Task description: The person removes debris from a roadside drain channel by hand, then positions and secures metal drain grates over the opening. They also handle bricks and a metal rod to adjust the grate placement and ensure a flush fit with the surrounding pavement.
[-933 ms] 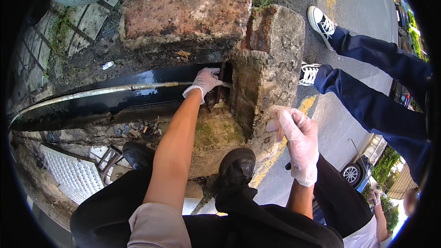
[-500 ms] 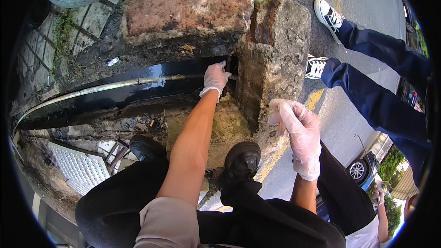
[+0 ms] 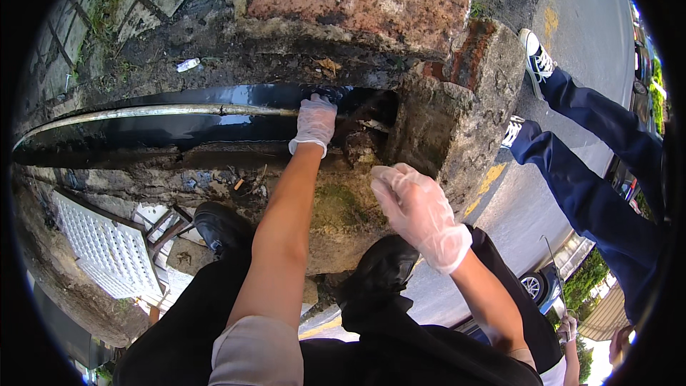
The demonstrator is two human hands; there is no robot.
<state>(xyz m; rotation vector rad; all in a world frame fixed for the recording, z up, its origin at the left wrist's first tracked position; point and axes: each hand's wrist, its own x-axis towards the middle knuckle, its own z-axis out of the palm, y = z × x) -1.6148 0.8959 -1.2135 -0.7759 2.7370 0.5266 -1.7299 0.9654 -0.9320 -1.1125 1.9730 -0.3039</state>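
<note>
My left hand [image 3: 316,123], in a clear thin glove, reaches down into a narrow channel of dark water [image 3: 186,129]. It lies across a long pale pipe [image 3: 157,110] that runs along the channel. Its fingers bend down at the water beyond the pipe; their tips are hidden. My right hand [image 3: 416,209], also in a clear glove, hangs above the near stone edge, to the right of the left hand. Its fingers are curled together, and what they hold, if anything, is hidden. Below the right hand is a mossy ledge [image 3: 341,207].
A reddish stone slab [image 3: 357,0] lies along the far side, and a rough concrete block [image 3: 464,129] stands at the channel's right end. A white perforated panel [image 3: 107,243] is at lower left. Another person's dark trousers [image 3: 572,164] and sneakers are on the road at right.
My left hand has moved left along the channel, away from its dark right end. My right hand has come left, nearer the channel. The view has shifted.
</note>
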